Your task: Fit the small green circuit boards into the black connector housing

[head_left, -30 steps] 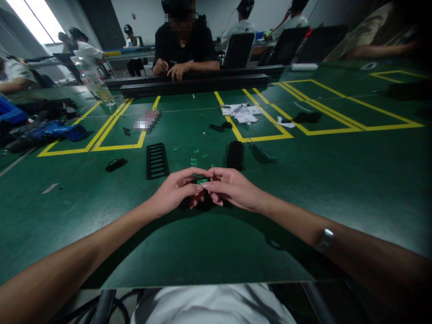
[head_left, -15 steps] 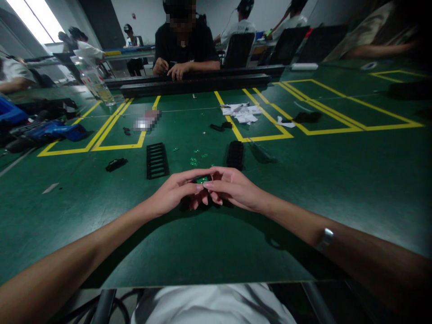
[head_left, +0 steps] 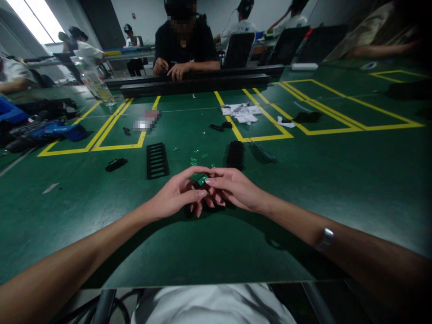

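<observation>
Between my two hands is a small black part with a green board (head_left: 202,180) on its upper face. My left hand (head_left: 178,193) curls round it from the left, fingers behind and below. From the right, my right hand (head_left: 232,186) grips it, thumb tip at the edge of the green face. Small green pieces (head_left: 194,160) lie on the table just beyond the fingers. A black slotted rack (head_left: 157,160) is to the left of them, and a second black rack (head_left: 235,155) to the right.
On the green table (head_left: 202,252) are a black part (head_left: 116,164), crumpled white paper (head_left: 241,112), a clear bag (head_left: 263,153) and a blue tool (head_left: 64,130). A bottle (head_left: 94,83) stands back left. Across sits a person in black (head_left: 185,45) behind long black bars (head_left: 195,85).
The black part with the green board has tilted, and more of it shows. My left thumb has moved down, away from my right thumb.
</observation>
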`<state>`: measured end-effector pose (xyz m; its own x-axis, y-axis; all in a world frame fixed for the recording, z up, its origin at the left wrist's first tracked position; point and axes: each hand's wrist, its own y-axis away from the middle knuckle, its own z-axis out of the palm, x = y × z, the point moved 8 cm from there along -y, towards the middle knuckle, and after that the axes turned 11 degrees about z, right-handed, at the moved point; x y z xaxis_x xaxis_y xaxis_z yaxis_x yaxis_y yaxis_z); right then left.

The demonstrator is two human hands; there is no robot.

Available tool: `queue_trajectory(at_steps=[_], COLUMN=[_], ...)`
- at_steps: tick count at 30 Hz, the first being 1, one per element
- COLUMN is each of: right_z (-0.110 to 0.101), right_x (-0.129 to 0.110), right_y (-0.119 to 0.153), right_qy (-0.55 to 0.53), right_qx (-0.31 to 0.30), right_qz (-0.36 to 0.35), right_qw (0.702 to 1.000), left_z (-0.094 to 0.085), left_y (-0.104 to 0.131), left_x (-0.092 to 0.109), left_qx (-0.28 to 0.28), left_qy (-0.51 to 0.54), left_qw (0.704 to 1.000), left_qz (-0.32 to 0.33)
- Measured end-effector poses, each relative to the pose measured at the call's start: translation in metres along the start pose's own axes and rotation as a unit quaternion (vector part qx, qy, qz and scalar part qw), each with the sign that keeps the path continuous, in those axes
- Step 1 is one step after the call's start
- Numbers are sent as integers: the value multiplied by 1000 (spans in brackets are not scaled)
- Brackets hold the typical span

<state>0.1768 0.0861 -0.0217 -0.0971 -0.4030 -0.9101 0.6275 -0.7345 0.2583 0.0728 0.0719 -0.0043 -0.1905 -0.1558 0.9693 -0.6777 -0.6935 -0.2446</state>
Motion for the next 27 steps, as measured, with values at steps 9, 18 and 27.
queue_trajectory(at_steps=[9,18,27], right_z=[1,1,7], right_x=[1,3,-3], right_y=[2,1,3], right_qy=[8,55,101], right_qx=[-14,-33,-38], right_qz=[24,3,-24], right_qw=[1000,998,994], left_z=[-1,-2,-3], left_y=[0,2,4], left_x=[-2,-2,9], left_qx=[27,58,68], left_qy=[-9,-88,-203], left_qw=[1000,994,971], left_qz=[1,42,103])
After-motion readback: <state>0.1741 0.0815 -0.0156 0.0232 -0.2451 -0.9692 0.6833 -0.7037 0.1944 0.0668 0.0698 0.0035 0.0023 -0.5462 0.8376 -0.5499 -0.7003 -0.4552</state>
